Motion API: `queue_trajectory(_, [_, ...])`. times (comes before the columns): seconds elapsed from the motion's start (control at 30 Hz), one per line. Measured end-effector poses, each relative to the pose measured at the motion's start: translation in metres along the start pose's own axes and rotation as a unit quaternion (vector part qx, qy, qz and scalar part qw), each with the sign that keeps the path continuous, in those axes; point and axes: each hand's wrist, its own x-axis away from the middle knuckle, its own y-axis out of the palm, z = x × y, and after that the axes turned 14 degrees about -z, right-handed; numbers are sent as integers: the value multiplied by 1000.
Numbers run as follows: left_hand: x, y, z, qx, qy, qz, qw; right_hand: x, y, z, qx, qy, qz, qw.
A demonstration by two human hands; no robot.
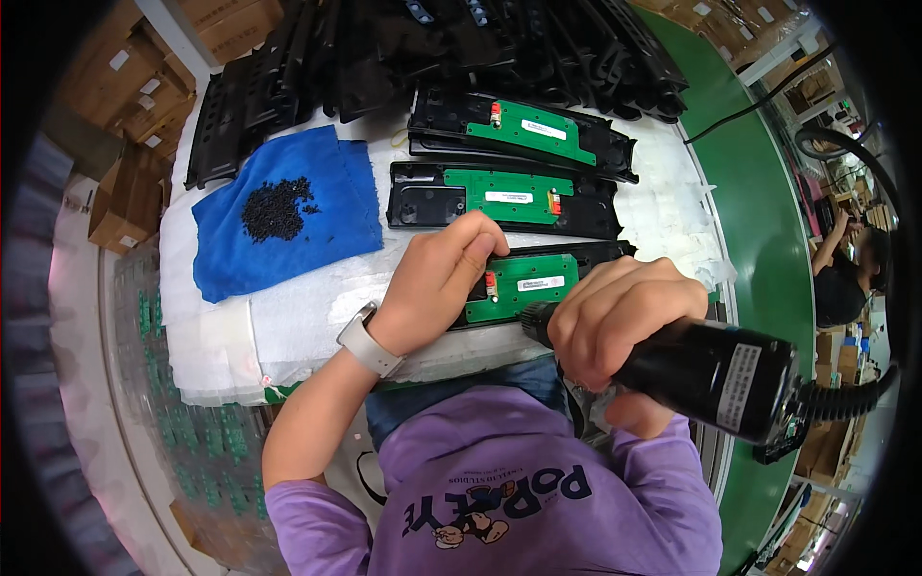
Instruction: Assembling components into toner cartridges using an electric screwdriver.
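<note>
while the right hand (624,322) wraps its fingers around a black power screwdriver (706,370), the left hand (437,283) rests at the left end of a long black housing (595,256). the left thumb lies against the curled forefinger; whether they pinch anything small cannot be told. the right fingers are pressed together on the tool's barrel, near its ribbed nose (536,322), which points left at the lower edge of a green circuit board (538,284). this board sits in the housing, between the two hands, with a white label and a small red-and-white part (491,286) just right of the left fingers.

just beyond the left fingertips lies a second housing (600,213) with its own green board, and farther off, past that one, more housings (615,152) lie one over another. well to the left of the left fingers, a blue cloth (336,206) holds a heap of tiny black pieces (274,209). farthest from the fingers, black plastic parts (432,58) are piled along the far edge of the white padded surface (351,305). behind the right fingers, a coiled black cable (845,401) leaves the tool's rear end.
</note>
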Motion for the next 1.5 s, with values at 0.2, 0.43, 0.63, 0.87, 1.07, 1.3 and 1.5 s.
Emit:
queue_trajectory(0.2, [0, 2, -3, 14, -7, 2, 1000, 1, 1, 0, 10, 19, 2, 1000])
queue_trajectory(0.43, [0, 1, -1, 24, 11, 9, 1000, 1, 4, 4, -4, -13, 26, 1000])
queue_trajectory(0.63, [-2, 2, -10, 34, 51, 24, 998, 2, 3, -1, 27, 5, 42, 999])
queue_trajectory(0.87, [5, -5, 5, 182, 21, -1, 983, 12, -44, -1, -86, -139, 70, 984])
queue_trajectory(1.07, [6, -8, 10, 118, 27, -31, 992, 18, -49, 1, -124, -182, 131, 966])
queue_trajectory(1.3, [5, -7, 10, 98, 11, -31, 995, 19, -47, 8, -125, -159, 145, 969])
queue_trajectory(1.5, [5, -8, 10, 206, -33, -58, 976, 16, -41, 5, -132, -175, 171, 961])
